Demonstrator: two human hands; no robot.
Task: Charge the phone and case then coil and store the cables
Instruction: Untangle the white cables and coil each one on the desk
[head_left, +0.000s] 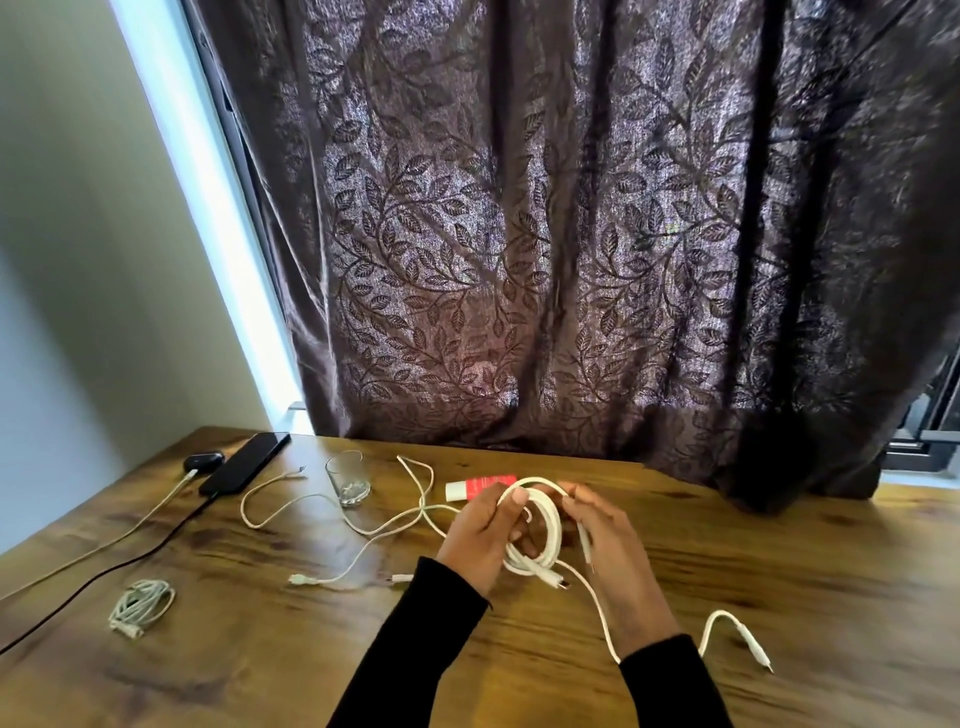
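You hold a white cable (537, 525) wound into a loop above the middle of the table (779, 571). Your left hand (480, 540) grips the loop, thumb pressed on its top; your right hand (608, 540) pinches the loop's other side, and the cable's loose tail runs under that wrist toward the front right. A second loose cable (332, 506) sprawls just left. At the back left corner lie the phone (244, 463) and the earbud case (204, 461), each plugged in. A coiled cable (141, 607) sits near the left edge, a glass (348, 478) and a red tube (480, 486) farther back.
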